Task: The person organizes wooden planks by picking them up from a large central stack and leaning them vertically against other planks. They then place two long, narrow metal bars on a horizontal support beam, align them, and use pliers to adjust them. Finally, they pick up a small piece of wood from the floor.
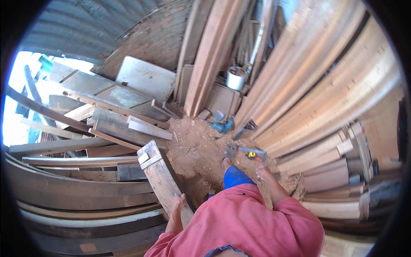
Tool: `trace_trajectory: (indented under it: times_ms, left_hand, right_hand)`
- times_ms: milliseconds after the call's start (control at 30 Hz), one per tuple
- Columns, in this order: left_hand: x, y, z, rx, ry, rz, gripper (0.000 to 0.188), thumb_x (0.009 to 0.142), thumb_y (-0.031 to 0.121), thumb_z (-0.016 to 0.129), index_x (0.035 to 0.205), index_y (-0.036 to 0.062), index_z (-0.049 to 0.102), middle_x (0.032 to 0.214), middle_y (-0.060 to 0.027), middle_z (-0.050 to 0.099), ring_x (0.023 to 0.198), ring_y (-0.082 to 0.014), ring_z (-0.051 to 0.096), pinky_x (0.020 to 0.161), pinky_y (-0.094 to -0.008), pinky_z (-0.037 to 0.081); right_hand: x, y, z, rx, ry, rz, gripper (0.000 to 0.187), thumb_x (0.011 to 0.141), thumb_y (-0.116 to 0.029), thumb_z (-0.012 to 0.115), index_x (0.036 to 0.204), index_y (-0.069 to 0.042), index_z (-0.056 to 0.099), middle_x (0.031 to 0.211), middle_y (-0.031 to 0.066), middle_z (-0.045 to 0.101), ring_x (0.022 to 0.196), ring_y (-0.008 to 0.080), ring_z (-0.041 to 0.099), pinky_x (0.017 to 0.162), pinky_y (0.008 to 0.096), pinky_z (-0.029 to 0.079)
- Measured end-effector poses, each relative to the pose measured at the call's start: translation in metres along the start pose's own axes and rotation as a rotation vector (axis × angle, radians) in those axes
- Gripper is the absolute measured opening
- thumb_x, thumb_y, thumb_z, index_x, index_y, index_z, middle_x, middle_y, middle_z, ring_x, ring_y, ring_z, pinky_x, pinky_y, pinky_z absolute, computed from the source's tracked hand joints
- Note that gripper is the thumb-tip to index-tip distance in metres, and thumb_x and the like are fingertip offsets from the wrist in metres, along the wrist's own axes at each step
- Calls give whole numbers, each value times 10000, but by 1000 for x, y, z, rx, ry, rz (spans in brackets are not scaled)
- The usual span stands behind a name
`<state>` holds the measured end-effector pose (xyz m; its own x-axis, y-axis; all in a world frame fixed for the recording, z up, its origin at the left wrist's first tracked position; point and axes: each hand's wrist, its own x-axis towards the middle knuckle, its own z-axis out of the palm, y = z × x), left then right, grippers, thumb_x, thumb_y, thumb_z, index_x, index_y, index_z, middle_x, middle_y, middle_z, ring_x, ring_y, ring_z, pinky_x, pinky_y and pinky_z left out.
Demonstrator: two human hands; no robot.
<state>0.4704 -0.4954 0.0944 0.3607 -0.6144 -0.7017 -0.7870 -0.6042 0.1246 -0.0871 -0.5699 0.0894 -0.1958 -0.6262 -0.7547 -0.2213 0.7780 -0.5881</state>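
Note:
My left hand (177, 204) is on a long, worn wooden plank (160, 177), its fingers closed at the plank's edge. The plank slants up and left, and a short wood block (150, 155) sits across its far end. Beyond my right thigh, my right hand (264, 173) is low with its fingers curled together; anything inside them is too small to make out. Just past that hand are a small yellow and black object (251, 154), like a tape measure, and a grey-blue L-shaped piece (262, 155). My sandalled foot (229, 153) stands beside them on sawdust.
A teal power tool (222, 127) and a dark long tool (245, 129) lie on the sawdust-covered floor (192, 137). Stacked boards (85, 188) fill the left side. Tall planks (308, 81) lean at the right. A white bucket (235, 79) stands at the back.

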Motion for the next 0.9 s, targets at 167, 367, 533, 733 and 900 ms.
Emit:
trace_trajectory:
  times_ms: [167, 367, 533, 733, 900]
  left_hand:
    - [-4, -5, 14, 74, 89, -172, 634, 900, 506, 592, 1176, -65, 588, 1112, -304, 665, 1071, -418, 647, 896, -480, 511]
    - [19, 65, -19, -987, -156, -141, 504, 931, 471, 576, 1011, -19, 662, 1015, -225, 694, 857, -306, 687, 717, -371, 540]
    - [109, 103, -21, -605, -226, 237, 323, 909, 320, 601, 1124, 104, 706, 1002, -172, 728, 874, -280, 713, 701, -381, 537]
    - [198, 184, -107, -686, 2, 277, 324, 886, 324, 590, 1033, 67, 721, 786, -101, 699, 713, -181, 625, 643, -340, 500]
    - [296, 197, -163, -795, -278, -3, 339, 949, 178, 581, 1221, -18, 630, 1026, -132, 710, 822, -194, 668, 669, -332, 534]
  right_hand:
    - [77, -46, -16, 293, -268, 222, 130, 874, -177, 637, 798, -71, 635, 618, 28, 554, 463, 123, 513, 380, 292, 364]
    - [221, -247, -39, -803, 174, -425, 181, 820, -182, 623, 725, -38, 677, 802, 194, 702, 682, 328, 682, 608, 441, 516]
    - [249, -524, -44, -473, 364, -915, 316, 920, -301, 574, 818, -2, 573, 920, 248, 652, 917, 457, 607, 779, 537, 478]
    - [188, -775, -72, -564, 897, -1297, 370, 890, -228, 640, 1137, 48, 625, 1177, 257, 619, 1167, 421, 532, 1032, 480, 407]
    - [217, -922, -114, -821, 1445, -1091, 536, 926, -415, 588, 1359, -101, 552, 1430, 229, 471, 1271, 435, 460, 1047, 531, 366]
